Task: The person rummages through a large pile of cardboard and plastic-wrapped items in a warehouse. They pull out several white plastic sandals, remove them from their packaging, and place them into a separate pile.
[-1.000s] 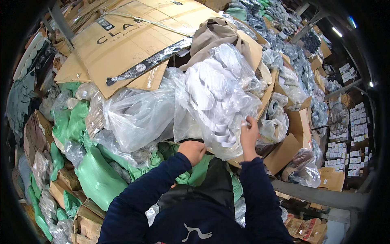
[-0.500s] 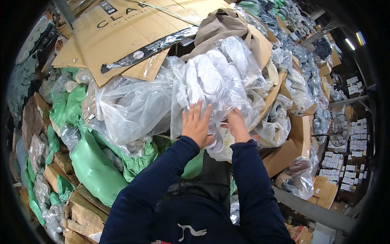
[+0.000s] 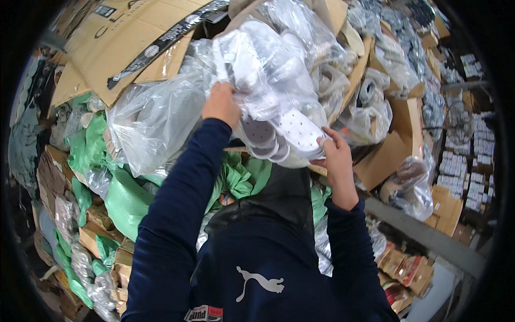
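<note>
green plastic bags (image 3: 126, 201) and flattened brown cardboard sheets (image 3: 115, 45) crowd the left of the heap. the left hand (image 3: 221, 104) reaches up in its dark blue sleeve (image 3: 179, 214), fingers clamped on the upper part of a clear plastic bag of white perforated shoe soles (image 3: 268, 80), which sits high in the middle of the pile. the right hand (image 3: 335, 155) cups the bag's lower edge, fingers curled against it. open cardboard boxes (image 3: 386, 155) lie further right.

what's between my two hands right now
In the head view, the clear plastic bag of white perforated shoes spans from the left hand to the right hand.
</note>
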Motion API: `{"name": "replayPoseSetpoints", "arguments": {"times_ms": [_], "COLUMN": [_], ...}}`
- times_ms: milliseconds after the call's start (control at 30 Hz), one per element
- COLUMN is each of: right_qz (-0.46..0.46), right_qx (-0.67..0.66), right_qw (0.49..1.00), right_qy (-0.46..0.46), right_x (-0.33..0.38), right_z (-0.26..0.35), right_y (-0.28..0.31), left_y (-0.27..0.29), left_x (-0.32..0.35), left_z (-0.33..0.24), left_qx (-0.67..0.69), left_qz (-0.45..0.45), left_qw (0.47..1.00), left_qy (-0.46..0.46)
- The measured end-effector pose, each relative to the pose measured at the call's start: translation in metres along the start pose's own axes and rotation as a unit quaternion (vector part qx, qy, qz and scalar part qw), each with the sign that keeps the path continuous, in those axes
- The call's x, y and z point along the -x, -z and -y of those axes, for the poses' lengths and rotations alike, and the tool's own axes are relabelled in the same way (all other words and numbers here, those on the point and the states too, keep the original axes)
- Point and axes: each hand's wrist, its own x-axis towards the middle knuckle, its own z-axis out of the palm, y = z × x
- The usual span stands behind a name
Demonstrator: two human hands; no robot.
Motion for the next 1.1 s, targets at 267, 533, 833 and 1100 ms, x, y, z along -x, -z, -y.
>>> {"name": "replayPoseSetpoints", "arguments": {"times_ms": [267,533,833,1100], "right_qz": [-0.029,-0.018,0.01,-0.006], "right_qx": [-0.021,-0.013,-0.094,-0.046], "right_qw": [0.999,0.998,0.992,0.991], "right_qy": [0.029,0.065,0.078,0.123], "right_x": [0.013,0.019,0.014,-0.006], "right_z": [0.004,0.013,0.056,0.101], "right_y": [0.004,-0.009,-0.025,-0.03], "left_y": [0.045,0.069,0.08,0.114], "left_x": [-0.041,-0.022,-0.02,-0.069], "left_z": [0.043,-0.011,-0.052,-0.048], "left_qx": [0.181,-0.133,-0.197,-0.197], "left_qz": [0.029,-0.119,0.007,-0.026], "left_qw": [0.973,0.931,0.873,0.902], "left_qy": [0.139,-0.317,-0.447,-0.383]}}
